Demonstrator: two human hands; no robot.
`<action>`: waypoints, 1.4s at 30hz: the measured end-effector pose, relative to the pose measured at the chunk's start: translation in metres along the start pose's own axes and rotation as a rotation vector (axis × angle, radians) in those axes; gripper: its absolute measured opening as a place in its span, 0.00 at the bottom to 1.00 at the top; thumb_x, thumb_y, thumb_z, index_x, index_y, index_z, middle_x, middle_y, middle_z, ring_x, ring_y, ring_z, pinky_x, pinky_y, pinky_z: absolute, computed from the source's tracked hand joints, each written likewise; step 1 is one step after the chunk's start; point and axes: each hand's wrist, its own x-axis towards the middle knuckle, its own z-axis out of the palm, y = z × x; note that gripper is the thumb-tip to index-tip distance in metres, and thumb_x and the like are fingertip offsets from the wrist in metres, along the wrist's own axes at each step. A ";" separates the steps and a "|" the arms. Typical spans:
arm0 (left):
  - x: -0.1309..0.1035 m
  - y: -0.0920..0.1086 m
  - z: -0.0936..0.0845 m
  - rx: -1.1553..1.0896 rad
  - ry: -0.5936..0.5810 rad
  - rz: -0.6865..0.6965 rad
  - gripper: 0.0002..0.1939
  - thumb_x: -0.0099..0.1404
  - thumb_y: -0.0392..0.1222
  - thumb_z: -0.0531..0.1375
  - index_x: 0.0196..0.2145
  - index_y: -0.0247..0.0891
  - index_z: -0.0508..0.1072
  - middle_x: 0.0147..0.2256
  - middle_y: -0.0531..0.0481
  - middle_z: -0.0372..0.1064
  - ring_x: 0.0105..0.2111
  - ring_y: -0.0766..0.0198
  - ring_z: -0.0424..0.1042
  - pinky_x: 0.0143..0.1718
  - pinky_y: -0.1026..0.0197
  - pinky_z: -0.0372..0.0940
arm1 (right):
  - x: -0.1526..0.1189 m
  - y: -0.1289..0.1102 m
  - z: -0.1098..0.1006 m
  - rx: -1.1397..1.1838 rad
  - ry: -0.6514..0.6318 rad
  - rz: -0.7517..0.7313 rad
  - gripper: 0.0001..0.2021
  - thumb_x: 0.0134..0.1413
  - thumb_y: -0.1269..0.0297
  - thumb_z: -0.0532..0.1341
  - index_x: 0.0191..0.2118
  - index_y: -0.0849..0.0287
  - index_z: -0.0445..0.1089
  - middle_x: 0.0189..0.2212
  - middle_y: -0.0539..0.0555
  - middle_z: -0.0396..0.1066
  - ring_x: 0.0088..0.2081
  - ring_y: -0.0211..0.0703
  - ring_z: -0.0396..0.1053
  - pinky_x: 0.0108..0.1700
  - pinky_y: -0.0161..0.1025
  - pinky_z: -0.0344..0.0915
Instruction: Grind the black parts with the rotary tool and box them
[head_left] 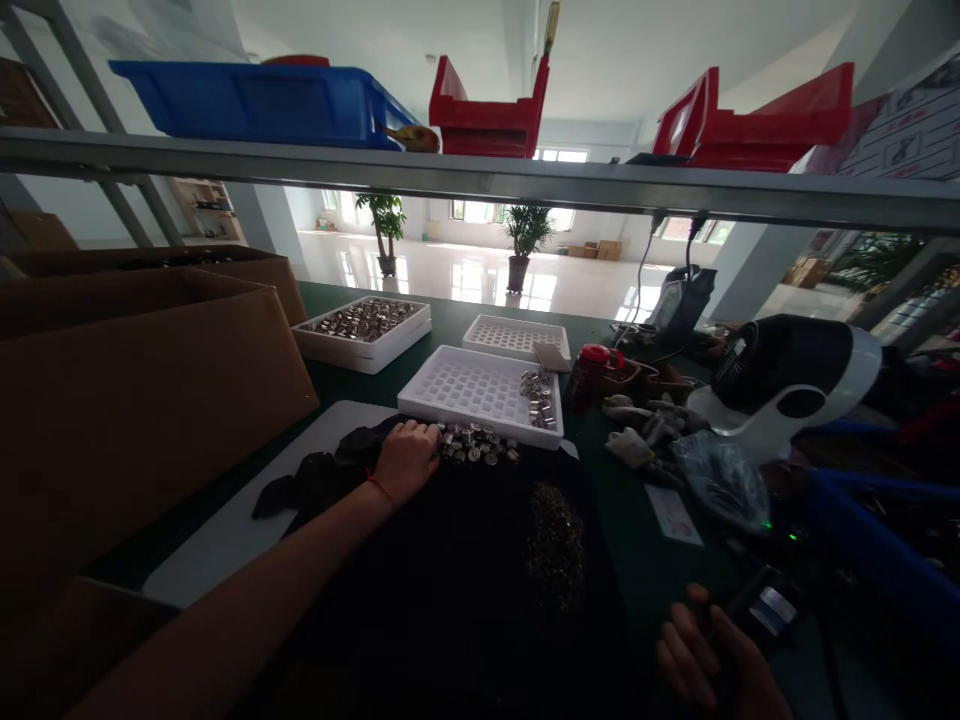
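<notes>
My left hand (409,458), with a red string at its wrist, rests on the dark cloth (457,560) with its fingers curled. Its fingertips touch the left end of a pile of small shiny metal cylinders (474,445); anything inside the fingers is hidden. Just beyond stands a white grid tray (469,385), with several more cylinders along its right side. Low on the right, in shadow, my right hand (709,655) is closed around something too dark to name. Close to it lies a black device with a pale label (772,608). Tiny brassy pieces (555,550) form a heap on the cloth.
Cardboard boxes (150,400) crowd the left. Behind are a filled white tray (364,335) and another grid tray (517,333). A red-capped bottle (589,375), gloves (645,430) and a black-and-white fan (795,375) stand right. A shelf (480,180) with bins crosses above.
</notes>
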 end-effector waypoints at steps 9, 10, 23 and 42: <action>-0.072 0.026 -0.022 -0.444 -0.020 0.087 0.10 0.68 0.37 0.64 0.47 0.40 0.74 0.41 0.52 0.78 0.40 0.58 0.82 0.46 0.58 0.78 | -0.011 0.001 0.023 -0.004 0.076 -0.076 0.19 0.43 0.59 0.80 0.38 0.57 0.75 0.19 0.39 0.58 0.15 0.27 0.54 0.16 0.29 0.61; -0.087 0.034 -0.024 -0.489 -0.043 0.120 0.09 0.66 0.37 0.64 0.45 0.42 0.75 0.40 0.53 0.78 0.38 0.60 0.82 0.44 0.61 0.77 | -0.011 0.000 0.024 -0.006 0.077 -0.077 0.19 0.43 0.59 0.81 0.38 0.57 0.75 0.19 0.39 0.58 0.15 0.27 0.54 0.16 0.29 0.61; -0.154 0.108 -0.004 -0.416 -0.356 0.367 0.25 0.65 0.23 0.64 0.57 0.40 0.75 0.47 0.45 0.80 0.44 0.51 0.82 0.51 0.51 0.79 | -0.014 0.000 0.026 -0.017 0.033 -0.088 0.17 0.48 0.60 0.78 0.40 0.56 0.72 0.20 0.39 0.59 0.16 0.27 0.54 0.19 0.28 0.60; -0.180 0.102 0.021 -0.538 -0.093 0.213 0.34 0.66 0.29 0.67 0.65 0.49 0.64 0.45 0.49 0.79 0.42 0.50 0.82 0.50 0.46 0.80 | -0.016 -0.001 0.023 -0.038 0.043 -0.079 0.16 0.51 0.60 0.76 0.40 0.56 0.72 0.21 0.39 0.57 0.16 0.27 0.52 0.19 0.28 0.60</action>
